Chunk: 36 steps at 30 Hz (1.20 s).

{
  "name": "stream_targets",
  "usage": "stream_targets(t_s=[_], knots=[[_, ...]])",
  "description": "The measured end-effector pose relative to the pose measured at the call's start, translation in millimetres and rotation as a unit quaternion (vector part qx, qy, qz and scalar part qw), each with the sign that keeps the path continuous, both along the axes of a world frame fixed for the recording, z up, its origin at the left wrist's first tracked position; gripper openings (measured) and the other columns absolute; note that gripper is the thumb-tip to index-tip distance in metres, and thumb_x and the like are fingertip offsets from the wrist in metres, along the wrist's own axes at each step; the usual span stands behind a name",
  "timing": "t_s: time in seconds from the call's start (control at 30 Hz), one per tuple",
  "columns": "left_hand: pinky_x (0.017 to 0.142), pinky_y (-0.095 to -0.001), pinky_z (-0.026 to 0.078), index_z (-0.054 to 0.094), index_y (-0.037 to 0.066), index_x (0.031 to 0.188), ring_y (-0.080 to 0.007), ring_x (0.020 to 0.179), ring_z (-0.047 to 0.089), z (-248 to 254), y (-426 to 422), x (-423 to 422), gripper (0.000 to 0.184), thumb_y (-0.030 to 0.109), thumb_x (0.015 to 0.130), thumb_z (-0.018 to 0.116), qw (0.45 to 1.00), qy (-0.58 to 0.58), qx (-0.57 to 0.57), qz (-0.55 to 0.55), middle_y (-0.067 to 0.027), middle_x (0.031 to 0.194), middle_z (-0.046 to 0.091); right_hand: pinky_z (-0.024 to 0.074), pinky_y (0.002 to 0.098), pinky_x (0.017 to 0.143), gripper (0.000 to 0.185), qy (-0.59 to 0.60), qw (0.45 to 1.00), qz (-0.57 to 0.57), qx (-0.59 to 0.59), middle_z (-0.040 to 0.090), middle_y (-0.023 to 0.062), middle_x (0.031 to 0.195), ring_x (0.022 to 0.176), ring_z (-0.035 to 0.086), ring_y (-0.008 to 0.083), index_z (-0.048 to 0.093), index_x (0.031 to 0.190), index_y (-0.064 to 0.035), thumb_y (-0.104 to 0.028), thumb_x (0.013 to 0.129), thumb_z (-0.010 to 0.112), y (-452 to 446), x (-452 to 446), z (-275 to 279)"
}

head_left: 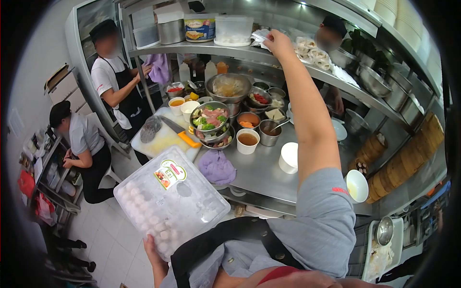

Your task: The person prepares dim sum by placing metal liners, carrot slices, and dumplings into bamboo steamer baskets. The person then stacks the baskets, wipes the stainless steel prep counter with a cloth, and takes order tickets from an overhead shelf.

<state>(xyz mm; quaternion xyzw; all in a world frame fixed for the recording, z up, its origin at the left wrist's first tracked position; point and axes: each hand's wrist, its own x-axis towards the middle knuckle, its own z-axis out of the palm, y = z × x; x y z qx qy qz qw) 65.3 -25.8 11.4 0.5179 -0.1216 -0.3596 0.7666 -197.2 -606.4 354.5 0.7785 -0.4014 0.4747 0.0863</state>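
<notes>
My left hand (151, 250) grips the lower left edge of a large clear plastic box (201, 197), tilted in front of me. The box has a green and white label, and round pale pieces show through along one side. My right arm stretches up to the steel shelf (206, 48). There my right hand (279, 44) has its fingers closed at a pile of white papers (260, 37). A clear lidded tub (233, 30) stands left of that hand, and rolled plastic-wrapped items (313, 53) lie to its right.
The counter below holds a bowl of broccoli and meat (210, 118), soup cups (248, 141), a purple cloth (217, 167) and a cutting board (165, 129) with an orange-handled knife (188, 139). Bamboo steamers (408, 158) stack at right. Two people work at left, another behind the shelf.
</notes>
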Motion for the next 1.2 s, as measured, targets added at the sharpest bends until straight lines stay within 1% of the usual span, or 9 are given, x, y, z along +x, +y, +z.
stream_targets(t_s=[0.13, 0.33, 0.43, 0.53, 0.63, 0.73, 0.87, 1.03, 1.2], knots=[[0.087, -0.0378, 0.049, 0.039, 0.000, 0.132, -0.0274, 0.107, 0.057, -3, 2, 2, 0.061, 0.039, 0.088, 0.056, 1.000, 0.010, -0.001, 0.006, -0.0157, 0.122, 0.053, 0.0473, 0.0442, 0.078, 0.022, -0.039, 0.999, 0.028, 0.023, 0.067, 0.0166, 0.091, 0.090, 0.062, 0.0347, 0.064, 0.093, -0.0063, -0.020, 0.077, 0.067, 6, -1, 0], [0.087, -0.0378, 0.049, 0.038, 0.000, 0.133, -0.0274, 0.106, 0.057, -11, -1, 7, 0.063, 0.040, 0.088, 0.056, 1.000, 0.010, -0.029, 0.001, -0.0157, 0.123, 0.053, 0.0477, 0.0461, 0.075, 0.014, -0.045, 0.988, -0.085, -0.120, 0.066, 0.0158, 0.087, 0.086, 0.062, 0.0349, 0.060, 0.090, -0.0062, -0.015, 0.079, 0.062, 1, 10, -11], [0.087, -0.0384, 0.050, 0.041, 0.000, 0.130, -0.0272, 0.105, 0.058, -12, -5, 6, 0.059, 0.041, 0.090, 0.053, 0.999, 0.011, -0.039, 0.001, -0.0153, 0.121, 0.055, 0.0479, 0.0452, 0.072, 0.016, -0.081, 0.981, -0.062, -0.163, 0.065, 0.0160, 0.084, 0.083, 0.062, 0.0353, 0.059, 0.092, -0.0059, -0.013, 0.078, 0.064, 2, 11, -14], [0.088, -0.0387, 0.050, 0.043, 0.000, 0.129, -0.0273, 0.104, 0.059, -8, -8, 3, 0.058, 0.042, 0.091, 0.050, 0.999, 0.001, -0.040, -0.009, -0.0150, 0.120, 0.056, 0.0481, 0.0407, 0.069, 0.018, -0.151, 0.985, 0.050, -0.064, 0.065, 0.0143, 0.080, 0.076, 0.063, 0.0309, 0.060, 0.088, -0.0044, -0.013, 0.074, 0.069, 6, 7, -9], [0.085, -0.0394, 0.051, 0.038, 0.000, 0.132, -0.0286, 0.104, 0.059, -5, -10, 2, 0.062, 0.040, 0.089, 0.054, 0.999, 0.012, -0.040, -0.017, -0.0165, 0.121, 0.054, 0.0472, 0.0352, 0.065, 0.021, -0.156, 0.985, 0.064, 0.034, 0.065, 0.0113, 0.075, 0.071, 0.062, 0.0244, 0.062, 0.082, -0.0028, -0.015, 0.069, 0.075, 20, 4, -3], [0.084, -0.0399, 0.052, 0.036, 0.000, 0.134, -0.0298, 0.103, 0.059, -6, -13, 1, 0.064, 0.039, 0.087, 0.056, 0.999, 0.026, -0.041, -0.024, -0.0174, 0.121, 0.054, 0.0465, 0.0322, 0.063, 0.021, -0.149, 0.987, 0.058, 0.029, 0.065, 0.0089, 0.071, 0.066, 0.060, 0.0194, 0.064, 0.075, -0.0034, -0.018, 0.068, 0.077, 19, 1, -3], [0.083, -0.0395, 0.052, 0.037, -0.001, 0.132, -0.0292, 0.101, 0.060, -7, -15, 0, 0.063, 0.039, 0.088, 0.056, 0.999, 0.033, -0.036, -0.025, -0.0172, 0.119, 0.055, 0.0450, 0.0311, 0.059, 0.024, -0.156, 0.982, 0.071, 0.074, 0.064, 0.0082, 0.067, 0.062, 0.058, 0.0184, 0.065, 0.073, -0.0041, -0.024, 0.070, 0.077, 3, -5, -1], [0.083, -0.0380, 0.052, 0.040, -0.002, 0.129, -0.0271, 0.100, 0.060, -9, -15, 2, 0.062, 0.041, 0.088, 0.056, 0.999, 0.032, -0.029, -0.030, -0.0159, 0.116, 0.057, 0.0438, 0.0319, 0.058, 0.028, -0.233, 0.947, 0.167, 0.146, 0.062, 0.0084, 0.063, 0.058, 0.057, 0.0181, 0.064, 0.073, -0.0024, -0.028, 0.073, 0.075, -21, -9, -4], [0.083, -0.0377, 0.051, 0.040, -0.002, 0.129, -0.0269, 0.101, 0.060, -9, -13, 2, 0.063, 0.042, 0.087, 0.057, 0.999, 0.021, -0.032, -0.032, -0.0155, 0.116, 0.057, 0.0459, 0.0366, 0.066, 0.019, -0.199, 0.977, 0.073, 0.025, 0.062, 0.0121, 0.074, 0.071, 0.061, 0.0269, 0.062, 0.076, -0.0017, -0.020, 0.077, 0.068, -9, -7, -6]])
